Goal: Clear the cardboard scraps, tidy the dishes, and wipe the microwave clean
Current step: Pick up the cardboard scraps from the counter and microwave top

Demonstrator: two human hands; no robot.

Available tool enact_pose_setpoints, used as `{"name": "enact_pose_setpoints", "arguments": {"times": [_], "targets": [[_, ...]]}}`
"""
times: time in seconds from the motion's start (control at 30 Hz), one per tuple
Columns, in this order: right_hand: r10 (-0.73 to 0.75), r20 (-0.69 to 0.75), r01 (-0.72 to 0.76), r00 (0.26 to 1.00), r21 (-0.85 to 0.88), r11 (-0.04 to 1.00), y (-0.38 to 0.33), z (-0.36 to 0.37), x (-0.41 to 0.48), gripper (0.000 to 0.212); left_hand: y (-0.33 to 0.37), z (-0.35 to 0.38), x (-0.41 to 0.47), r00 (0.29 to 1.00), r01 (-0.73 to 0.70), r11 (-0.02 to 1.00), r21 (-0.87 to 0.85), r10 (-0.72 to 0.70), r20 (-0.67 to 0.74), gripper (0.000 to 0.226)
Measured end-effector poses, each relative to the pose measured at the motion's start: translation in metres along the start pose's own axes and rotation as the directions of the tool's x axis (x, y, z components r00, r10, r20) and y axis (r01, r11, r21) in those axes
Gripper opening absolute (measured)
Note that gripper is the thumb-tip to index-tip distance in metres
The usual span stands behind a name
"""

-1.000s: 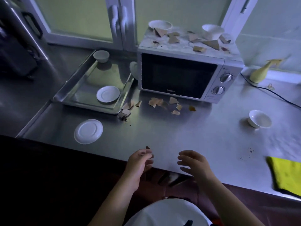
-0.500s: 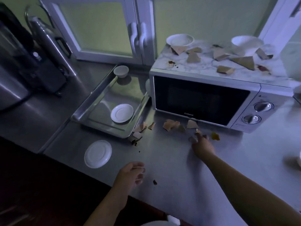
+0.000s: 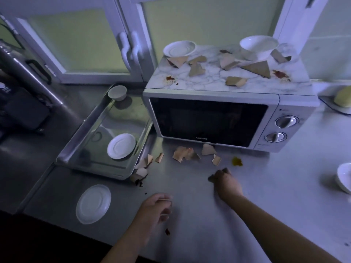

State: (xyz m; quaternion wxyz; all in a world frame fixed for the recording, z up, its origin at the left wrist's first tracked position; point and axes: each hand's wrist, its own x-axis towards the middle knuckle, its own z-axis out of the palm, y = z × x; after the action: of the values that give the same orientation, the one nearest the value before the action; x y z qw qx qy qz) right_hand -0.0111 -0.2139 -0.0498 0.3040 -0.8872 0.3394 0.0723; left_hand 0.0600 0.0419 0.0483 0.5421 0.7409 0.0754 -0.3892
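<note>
Right hand (image 3: 228, 184) before microwave (image 3: 209, 122) gripping a dim scrap (image 3: 211, 178), left hand (image 3: 155, 207) curled, contents unclear, two bowls (image 3: 179, 48) (image 3: 259, 46) atop microwave, third bowl (image 3: 344, 177) cut off rightward

Right hand (image 3: 227, 184) just in front of microwave (image 3: 214, 118), palm down, fingers curled round cardboard scrap (image 3: 211, 178). Forearm bare, stretched forward. Left hand (image 3: 155, 207) farther from microwave, fingers loosely curled, thumb by forefinger. Unclear if holding anything.
</note>
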Motion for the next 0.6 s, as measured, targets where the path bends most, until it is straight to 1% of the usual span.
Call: {"name": "enact_pose_setpoints", "arguments": {"times": [0.1, 0.17, 0.27, 0.33, 0.37, 0.43, 0.47, 0.53, 0.6], "targets": [[0.050, 0.001, -0.050, 0.999, -0.036, 0.998, 0.004, 0.004, -0.013, 0.024, 0.011, 0.016, 0.016, 0.998, -0.031, 0.996, 0.089, 0.026, 0.066, 0.016], [0.044, -0.008, -0.044, 0.999, -0.057, 0.997, 0.009, 0.009, -0.028, 0.024, 0.016, 0.030, 0.029, 0.994, -0.043, 0.987, 0.156, 0.027, 0.102, 0.015], [0.092, -0.068, -0.090, 0.993, 0.035, 0.995, 0.019, 0.012, -0.051, 0.019, 0.021, 0.059, 0.054, 0.987, -0.090, 0.956, 0.280, 0.049, 0.150, 0.013], [0.145, -0.115, -0.132, 0.983, 0.115, 0.985, 0.023, 0.009, -0.061, 0.015, 0.027, 0.083, 0.073, 0.976, -0.176, 0.895, 0.410, 0.105, 0.190, 0.014], [0.176, -0.120, -0.156, 0.977, 0.157, 0.975, 0.024, 0.006, -0.065, 0.013, 0.030, 0.097, 0.083, 0.967, -0.229, 0.847, 0.480, 0.141, 0.212, 0.014], [0.255, -0.118, -0.217, 0.960, 0.267, 0.939, 0.025, -0.001, -0.074, 0.011, 0.039, 0.125, 0.102, 0.940, -0.338, 0.714, 0.613, 0.223, 0.258, 0.018], [0.293, -0.123, -0.240, 0.948, 0.329, 0.914, 0.027, -0.004, -0.079, 0.010, 0.043, 0.140, 0.110, 0.921, -0.389, 0.632, 0.671, 0.269, 0.281, 0.022], [0.362, -0.140, -0.269, 0.922, 0.441, 0.856, 0.031, -0.011, -0.091, 0.001, 0.051, 0.167, 0.127, 0.870, -0.475, 0.437, 0.764, 0.365, 0.331, 0.030], [0.423, -0.174, -0.267, 0.889, 0.554, 0.789, 0.037, -0.015, -0.109, 0.013, 0.055, 0.189, 0.142, 0.827, -0.501, 0.246, 0.830, 0.417, 0.377, 0.036]]}}
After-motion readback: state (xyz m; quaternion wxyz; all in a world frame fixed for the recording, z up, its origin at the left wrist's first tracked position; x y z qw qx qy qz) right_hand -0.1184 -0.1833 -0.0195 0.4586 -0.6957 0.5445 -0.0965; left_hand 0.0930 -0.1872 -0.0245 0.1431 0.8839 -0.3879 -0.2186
